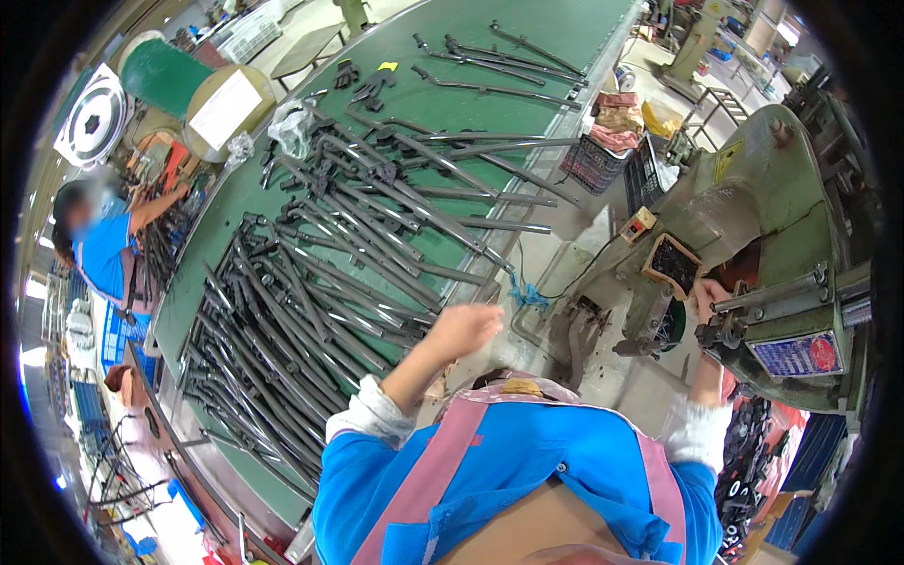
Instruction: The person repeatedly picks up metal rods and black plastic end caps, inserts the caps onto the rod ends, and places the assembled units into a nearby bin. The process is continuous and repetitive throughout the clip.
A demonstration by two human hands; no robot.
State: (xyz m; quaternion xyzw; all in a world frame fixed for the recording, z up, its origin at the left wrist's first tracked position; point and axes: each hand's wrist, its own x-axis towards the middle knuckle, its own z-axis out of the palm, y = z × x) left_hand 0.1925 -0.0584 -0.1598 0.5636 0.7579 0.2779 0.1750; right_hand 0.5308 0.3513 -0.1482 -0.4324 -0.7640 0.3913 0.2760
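My left hand [468,329] is just off the near edge of the green table [556,28], beside the ends of dark metal tubes [282,348]. Its fingers are curled together, and whatever they may hold is hidden. At the green machine [786,179] on the right, my right hand [705,299] is up against the machine's working head [723,331]. Its fingers are bent and partly covered, so what lies between them does not show. Right beside those fingers is a small open box [672,266] of small black parts.
Gloves [379,83] and a clear plastic bag [293,127] lie on the table among more tubes. A black crate [593,165] with cloths stands beyond the table edge. A blue rag [527,295] hangs near the machine. Across the table at left, another person [108,245] works.
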